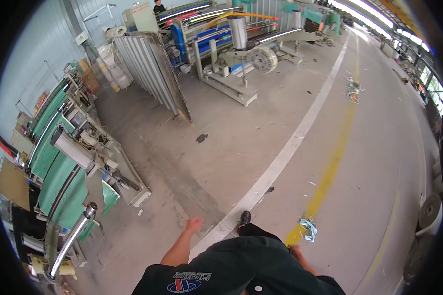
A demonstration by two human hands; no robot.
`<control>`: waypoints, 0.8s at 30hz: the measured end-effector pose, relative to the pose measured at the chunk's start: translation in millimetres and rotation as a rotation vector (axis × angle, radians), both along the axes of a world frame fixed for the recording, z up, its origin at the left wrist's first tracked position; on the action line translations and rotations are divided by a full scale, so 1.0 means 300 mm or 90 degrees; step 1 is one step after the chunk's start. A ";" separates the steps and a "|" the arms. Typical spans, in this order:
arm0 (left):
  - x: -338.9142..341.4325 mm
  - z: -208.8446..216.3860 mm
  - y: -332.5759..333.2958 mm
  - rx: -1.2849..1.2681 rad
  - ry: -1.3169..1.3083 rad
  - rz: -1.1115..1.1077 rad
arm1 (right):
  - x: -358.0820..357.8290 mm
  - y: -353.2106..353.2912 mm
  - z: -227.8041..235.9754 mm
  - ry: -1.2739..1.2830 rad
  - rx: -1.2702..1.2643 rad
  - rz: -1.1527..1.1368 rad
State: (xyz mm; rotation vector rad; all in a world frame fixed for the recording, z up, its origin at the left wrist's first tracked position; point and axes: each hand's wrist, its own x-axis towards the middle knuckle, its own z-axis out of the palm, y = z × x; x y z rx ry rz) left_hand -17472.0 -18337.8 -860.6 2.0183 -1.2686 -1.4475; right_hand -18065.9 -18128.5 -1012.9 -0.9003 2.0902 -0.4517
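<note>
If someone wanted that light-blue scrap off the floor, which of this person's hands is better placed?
Probably the right hand: it appears nearer the light-blue scrap, which lies to the person's right. The left hand appears out past the white line.

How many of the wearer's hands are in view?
2: left hand, left of the black shoe; right hand, just below the blue scrap in the image. Neither fully hidden.

Left hand (194, 225) blurred, fingers indistinct, right hand (297, 252) partly hidden by dark clothing (231, 258), clothing cut off below both hands, round rolls (430, 209) well right of the hands partly lost at the rim, person (159, 7) far ahead too small for detail
</note>
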 end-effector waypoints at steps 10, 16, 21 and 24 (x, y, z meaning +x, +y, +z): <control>0.031 -0.160 -0.404 -0.134 -0.366 -0.542 | 0.048 -2.250 0.779 -0.328 -0.189 -0.004; 0.004 -0.294 -1.379 0.048 -0.019 -0.389 | 0.007 -2.795 0.562 -0.372 -0.086 -0.049; -0.362 -0.123 -2.609 0.027 -0.086 -0.038 | -0.590 -2.883 0.146 -0.410 0.016 0.123; -0.556 0.161 -3.338 0.020 -0.193 -0.096 | -0.543 -2.992 0.267 -0.421 0.026 -0.269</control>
